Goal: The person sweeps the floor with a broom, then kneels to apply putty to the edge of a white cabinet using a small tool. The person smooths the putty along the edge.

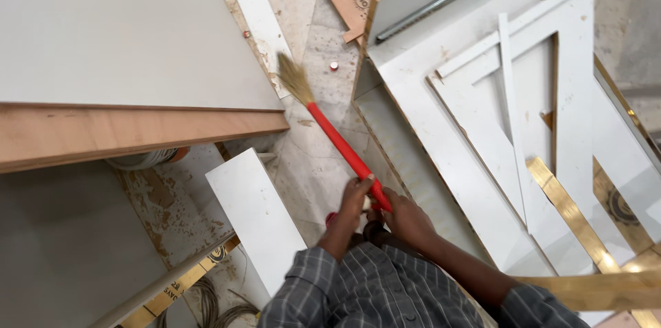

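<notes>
Both hands clamp the red handle of a broom (pixel 342 146): left hand (pixel 353 198) higher, right hand (pixel 403 216) just below. Straw bristles rest on the marble floor (pixel 313 170), between a grey board (pixel 117 32) and white panels (pixel 475 142).

**Both my hands closed, close together in front of my chest**

My left hand (pixel 355 198) reaches up from a bent forearm in a checked sleeve, cuff at the wrist, fingers curled over and shut around the red handle (pixel 344 150). My right hand (pixel 401 216) sits just beside it, a little lower and to the right, knuckles up, also wrapped on the handle, I think, though its fingertips are hidden beneath the hand. My right forearm runs bare down to the right, the sleeve pushed up near the elbow. Both wrists are nearly straight, and both elbows are tucked low, near my body.
</notes>
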